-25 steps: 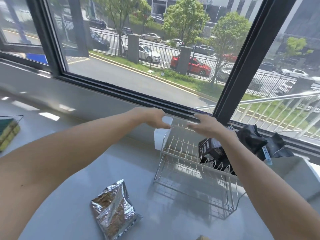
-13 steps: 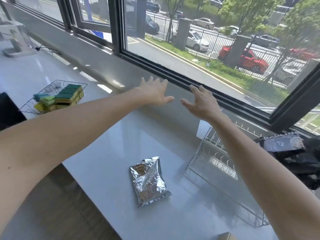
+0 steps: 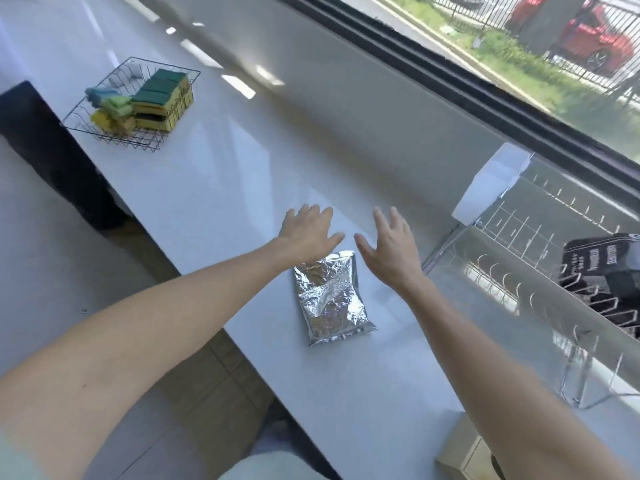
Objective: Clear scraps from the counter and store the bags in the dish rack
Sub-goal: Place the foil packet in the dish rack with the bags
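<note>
A crinkled silver foil bag [image 3: 330, 299] lies flat on the white counter [image 3: 214, 188]. My left hand [image 3: 308, 233] hovers over the bag's far left corner, fingers spread, holding nothing. My right hand [image 3: 389, 245] is just right of the bag's far end, also spread and holding nothing. The wire dish rack [image 3: 519, 271] stands at the right against the window wall. Black bags [image 3: 606, 275] lean in its slots at the far right edge.
A dark wire basket [image 3: 138, 109] with green and yellow sponges sits far left on the counter. A dark cabinet end [image 3: 48, 150] is below it. A pale box corner [image 3: 464, 452] shows at the counter's near edge. The window sill runs behind.
Both hands have left the dish rack and swung left and down to hover over the foil bag. My view has tilted down toward the counter.
</note>
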